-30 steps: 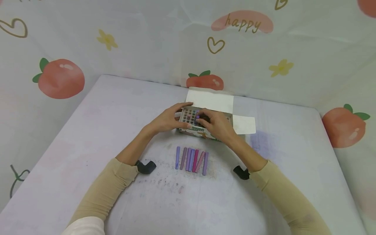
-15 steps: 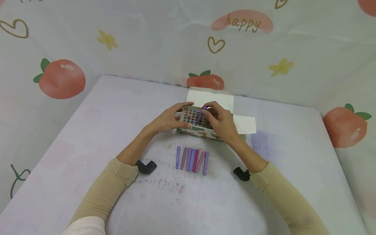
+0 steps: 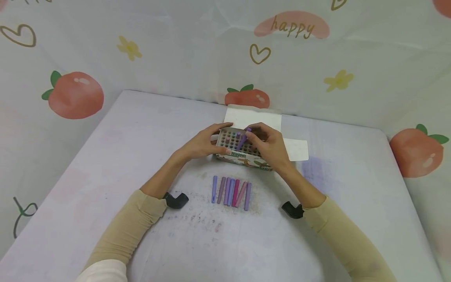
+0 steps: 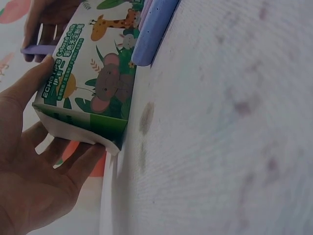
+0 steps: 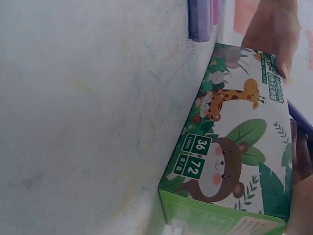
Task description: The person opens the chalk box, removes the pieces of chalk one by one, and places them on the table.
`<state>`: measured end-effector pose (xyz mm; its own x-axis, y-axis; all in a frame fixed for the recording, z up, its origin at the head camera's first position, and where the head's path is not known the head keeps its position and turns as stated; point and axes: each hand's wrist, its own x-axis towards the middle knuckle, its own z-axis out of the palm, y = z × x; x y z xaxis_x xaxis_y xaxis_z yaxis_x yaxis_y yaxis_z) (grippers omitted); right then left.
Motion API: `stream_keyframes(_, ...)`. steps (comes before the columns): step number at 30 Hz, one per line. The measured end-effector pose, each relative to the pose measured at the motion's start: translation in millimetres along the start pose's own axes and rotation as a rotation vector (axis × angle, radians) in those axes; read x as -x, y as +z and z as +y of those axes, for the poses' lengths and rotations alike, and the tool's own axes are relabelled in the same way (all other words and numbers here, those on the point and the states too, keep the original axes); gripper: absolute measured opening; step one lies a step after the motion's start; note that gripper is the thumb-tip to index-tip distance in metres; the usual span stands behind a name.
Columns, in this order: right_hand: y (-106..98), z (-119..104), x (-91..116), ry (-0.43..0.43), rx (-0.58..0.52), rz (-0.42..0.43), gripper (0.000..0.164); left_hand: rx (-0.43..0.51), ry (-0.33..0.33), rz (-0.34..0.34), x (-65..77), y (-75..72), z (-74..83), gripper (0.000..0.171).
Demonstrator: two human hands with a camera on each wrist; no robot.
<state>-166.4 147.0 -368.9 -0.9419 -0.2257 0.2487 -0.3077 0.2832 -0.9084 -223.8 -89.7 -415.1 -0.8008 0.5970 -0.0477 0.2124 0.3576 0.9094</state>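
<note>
An open cardboard chalk box (image 3: 243, 159), printed with cartoon animals, stands in the middle of the table. My left hand (image 3: 201, 145) grips its left end, thumb at the front edge and fingers reaching round the back. Between thumb and fingers, my right hand (image 3: 273, 147) pinches a purple chalk stick (image 3: 243, 141), which leans over the box's holed insert. A few chalk tops (image 3: 227, 140) stick up from the holes. The right part of the insert is hidden by my right hand. The box front (image 5: 230, 122) fills much of the right wrist view.
In front of the box, several chalk sticks (image 3: 230, 192) in purple, blue and pink lie in a loose row. The box's white lid (image 3: 251, 117) is folded back, and a side flap (image 3: 297, 150) sticks out right. Chalk smudges mark the tablecloth (image 3: 197, 243).
My right hand has shifted right and risen a little from the insert. More of the purple chalk stick now shows, tilted. My left hand has stayed on the box.
</note>
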Motion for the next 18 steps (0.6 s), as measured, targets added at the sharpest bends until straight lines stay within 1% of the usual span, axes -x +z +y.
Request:
stream_keyframes(4,-2.2,12.9,-0.1,0.046,0.001,-0.002,0.024,0.018,0.000,-0.004,0.4,0.7,-0.1,0.084)
stream_keyframes(6,-3.4,19.4,0.5,0.062,-0.016,-0.004,0.025,0.021,-0.003,-0.005,0.8,0.3,0.1,0.085)
stream_keyframes(13,-6.4,16.2,11.1,0.031,-0.078,-0.010,0.026,0.009,-0.004,-0.003,1.3,-0.8,1.5,0.085)
stream_keyframes(18,-6.4,14.1,18.7,0.041,-0.123,-0.064,0.026,0.005,-0.007,-0.002,1.2,-0.2,0.4,0.085)
